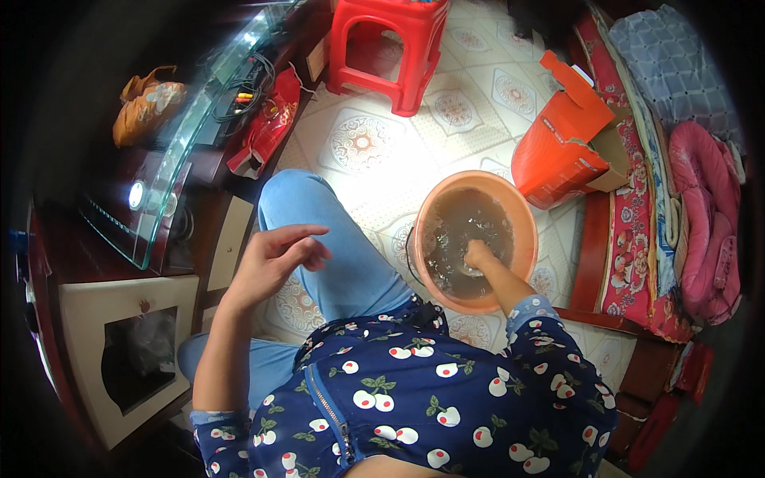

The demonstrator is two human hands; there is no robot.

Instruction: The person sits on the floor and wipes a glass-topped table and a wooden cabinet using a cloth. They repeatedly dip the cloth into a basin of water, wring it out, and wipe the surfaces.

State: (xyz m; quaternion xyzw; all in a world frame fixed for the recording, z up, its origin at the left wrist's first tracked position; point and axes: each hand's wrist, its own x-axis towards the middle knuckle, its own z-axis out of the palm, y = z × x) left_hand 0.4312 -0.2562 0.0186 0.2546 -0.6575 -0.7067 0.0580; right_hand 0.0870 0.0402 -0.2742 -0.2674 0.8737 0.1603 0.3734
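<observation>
An orange plastic bucket (523, 231) of murky grey-brown water (470, 219) stands on the floor to the right of my bent knee. My right hand (476, 255) reaches down into this water. Its fingers are under the surface, so what they hold, if anything, is hidden. Something pale shows in the water just by the wrist, too unclear to name. Above my jeans-covered knee (299, 199) hovers my left hand (283, 259), empty. Its index finger stretches out to the right, while the other fingers bend loosely.
Behind the bucket to the right lies an open orange cardboard box (558, 151). A red plastic stool (390, 60) stands ahead on the patterned floor. Along the left runs a cabinet with a glass shelf (179, 151); on the right, a bed edge with folded pink bedding (705, 223).
</observation>
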